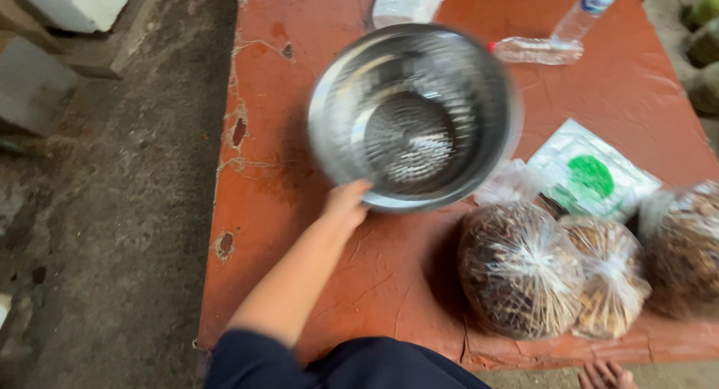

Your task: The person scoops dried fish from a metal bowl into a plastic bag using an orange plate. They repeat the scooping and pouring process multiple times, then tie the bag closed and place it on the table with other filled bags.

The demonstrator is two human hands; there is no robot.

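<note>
One hand (346, 203) (the left) is seen, its grip closed on the near rim of a steel bowl (410, 116) held tilted above the red bench (262, 172). The right hand is out of view. Held by one edge only, the bowl could slip and be dropped onto the tied bags (520, 269) nearby.

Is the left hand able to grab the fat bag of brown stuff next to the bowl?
Probably yes. The left hand grips the metal bowl's rim, and the nearest bag lies just beside it with bare table between. It would need to let go first.
</note>
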